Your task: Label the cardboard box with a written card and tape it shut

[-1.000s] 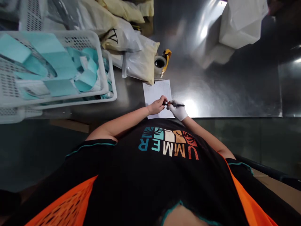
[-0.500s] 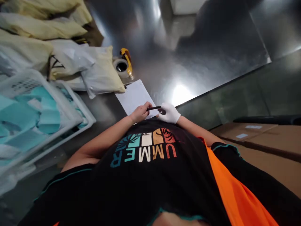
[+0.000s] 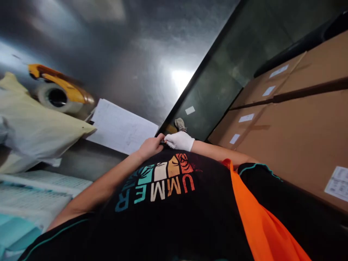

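Note:
At the front of my black shirt (image 3: 163,217), my two hands meet fingertip to fingertip. My bare left hand (image 3: 150,146) is closed, its thumb and fingers pinched around the black pen (image 3: 162,142), of which only a small dark bit shows. My right hand (image 3: 179,140), in a white glove, is closed too. Its fingertips touch the left ones, and whatever they hold is hidden. Just beyond the left hand lie white paper sheets (image 3: 122,125) on the metal table (image 3: 130,72), close to its edge.
On the left are a tape dispenser (image 3: 73,92) with a yellow handle, a pale plastic bag (image 3: 40,123) and white crates (image 3: 54,185) with turquoise items. Stacked cardboard boxes (image 3: 293,134) stand on the right. A shoe (image 3: 179,124) shows on the green floor (image 3: 214,87).
The view has swung to the right, bringing in more boxes and floor. My hands have moved off the paper and come together at my shirt. The pen, earlier in plain sight, is mostly covered.

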Demonstrator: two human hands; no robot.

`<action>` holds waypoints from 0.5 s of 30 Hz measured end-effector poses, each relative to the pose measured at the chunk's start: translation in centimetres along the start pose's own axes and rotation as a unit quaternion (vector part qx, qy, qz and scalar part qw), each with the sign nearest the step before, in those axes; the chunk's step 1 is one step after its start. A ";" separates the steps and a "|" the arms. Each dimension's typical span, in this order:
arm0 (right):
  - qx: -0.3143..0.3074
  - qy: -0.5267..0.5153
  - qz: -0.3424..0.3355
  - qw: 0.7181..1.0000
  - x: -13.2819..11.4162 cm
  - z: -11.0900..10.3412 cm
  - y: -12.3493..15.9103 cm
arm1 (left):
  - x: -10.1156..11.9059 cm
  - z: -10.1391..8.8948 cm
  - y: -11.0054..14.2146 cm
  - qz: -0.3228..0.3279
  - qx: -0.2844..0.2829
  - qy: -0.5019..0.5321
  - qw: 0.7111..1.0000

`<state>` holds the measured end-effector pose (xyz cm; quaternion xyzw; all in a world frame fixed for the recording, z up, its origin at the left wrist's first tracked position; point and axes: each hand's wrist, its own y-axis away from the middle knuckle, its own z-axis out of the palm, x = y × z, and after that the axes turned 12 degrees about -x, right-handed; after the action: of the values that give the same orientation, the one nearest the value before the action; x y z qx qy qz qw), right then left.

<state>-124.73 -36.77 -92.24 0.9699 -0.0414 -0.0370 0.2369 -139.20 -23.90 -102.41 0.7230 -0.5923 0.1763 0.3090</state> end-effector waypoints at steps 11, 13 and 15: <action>0.213 -0.404 0.191 0.869 12.1 5.7 0.6 | -6.7 -2.7 2.7 -0.229 0.280 0.118 0.925; 0.166 -0.374 0.333 0.849 17.1 5.7 -0.3 | -8.6 -2.5 4.3 -0.321 0.350 0.141 0.869; 0.124 -0.337 0.391 0.847 22.4 5.8 -1.2 | -9.3 -1.6 5.6 -0.378 0.378 0.146 0.832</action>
<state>-102.91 -40.61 -99.11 0.8226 -0.4991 -0.2604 0.0808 -146.59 -16.47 -105.69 0.9167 -0.1079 0.3595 0.1369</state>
